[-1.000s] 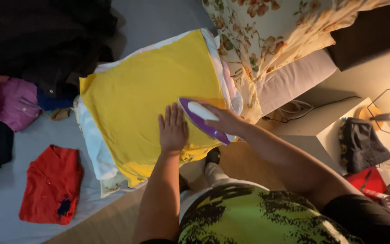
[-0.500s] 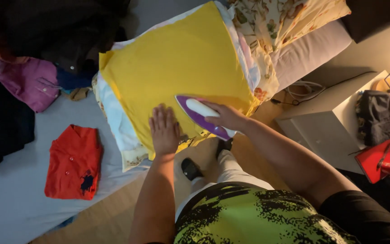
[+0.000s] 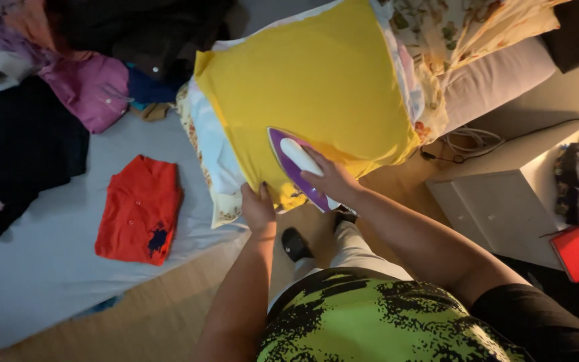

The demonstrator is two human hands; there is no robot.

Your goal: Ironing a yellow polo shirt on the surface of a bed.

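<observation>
Left hand (image 3: 257, 209) lower, fingertips hidden

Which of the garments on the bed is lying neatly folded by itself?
The red shirt, folded flat on the grey sheet left of the yellow cloth. The purple shirt and dark clothes lie crumpled in a heap.
</observation>
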